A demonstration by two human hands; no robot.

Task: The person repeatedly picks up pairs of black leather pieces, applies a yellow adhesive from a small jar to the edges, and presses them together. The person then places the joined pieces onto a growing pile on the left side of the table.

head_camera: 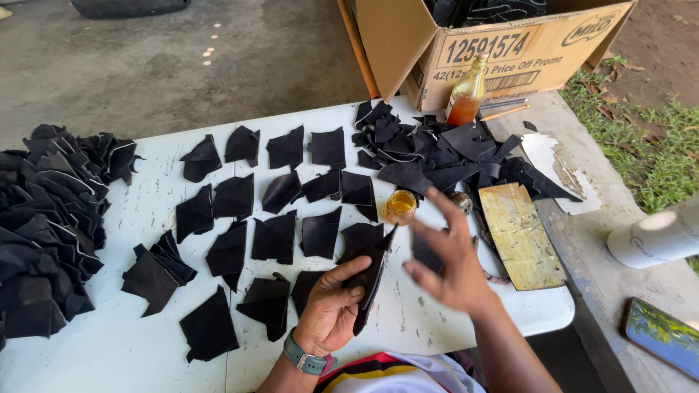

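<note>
Left hand: the left hand (329, 309) is seen low at the table's near edge, a grey-green watch (303, 359) strapped at its wrist, its fingers and thumb closed around a black, pointed leather piece (368, 280).
Held piece: the black, pointed leather piece is kept upright on edge, just in front of the person, above the white table top (109, 356).
Right hand: the right hand (451, 255) is held open in the air to the right of the held piece, fingers spread apart, nothing gripped; the picture is a little blurred there.
Small jar: a small round jar of amber liquid (400, 205) is set on the table just beyond both hands.
Laid-out pieces: flat black cut leather pieces (275, 236) are spread out singly in rough rows across the middle of the table, left of the hands.
Far heap: a loose pile of black leather offcuts (437, 156) is heaped at the table's far right corner.
Left heap: a large stack of curled black leather pieces (44, 225) is banked at the left edge.
Board: a worn yellowish rectangular board (520, 236) is laid to the right of the right hand.
Bottle: a glass bottle of orange-brown liquid (466, 94) is stood against a brown cardboard box (408, 44).
Bench: a phone with a lit screen (662, 336) is left on the bench at the right.
</note>
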